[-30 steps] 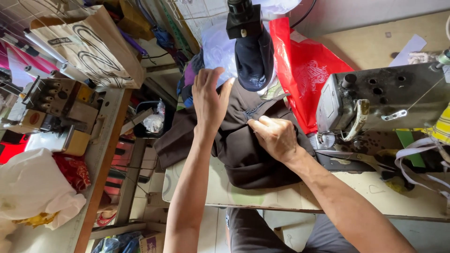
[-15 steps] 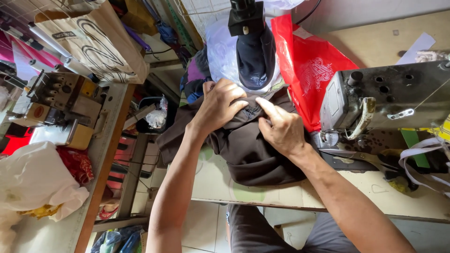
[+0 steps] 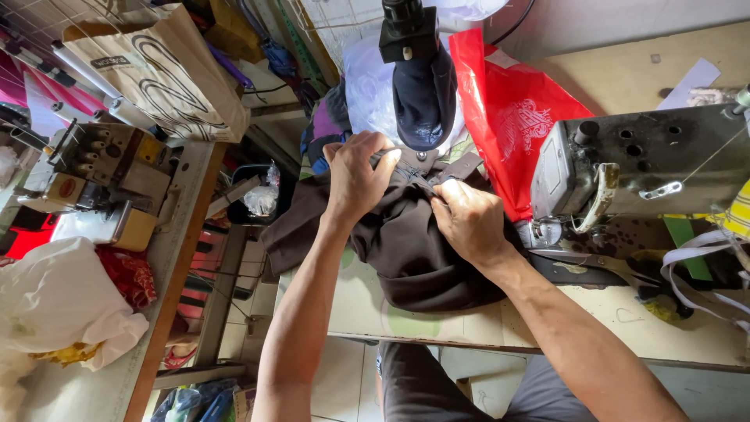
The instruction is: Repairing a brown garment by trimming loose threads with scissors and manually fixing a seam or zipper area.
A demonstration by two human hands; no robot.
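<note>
A dark brown garment (image 3: 406, 250) lies bunched on the pale sewing table (image 3: 594, 328). My left hand (image 3: 361, 173) grips its far edge, fingers curled over the fabric near a zipper (image 3: 412, 173). My right hand (image 3: 469, 220) pinches the same edge just to the right, thumb and fingers closed on the cloth. Both hands nearly touch at the zipper. A grey sewing machine (image 3: 625, 168) stands right of my right hand.
A red plastic bag (image 3: 508, 109) and a dark blue cap (image 3: 424, 94) sit behind the garment. Scissors (image 3: 594, 262) lie by the machine. At left, a second table (image 3: 168, 258) holds an overlock machine (image 3: 101, 168), white cloth (image 3: 62, 301) and a paper bag (image 3: 160, 70).
Both hands have moved together toward the garment's far edge. The left hand went from flat and spread to curled and gripping the fabric by the zipper.
</note>
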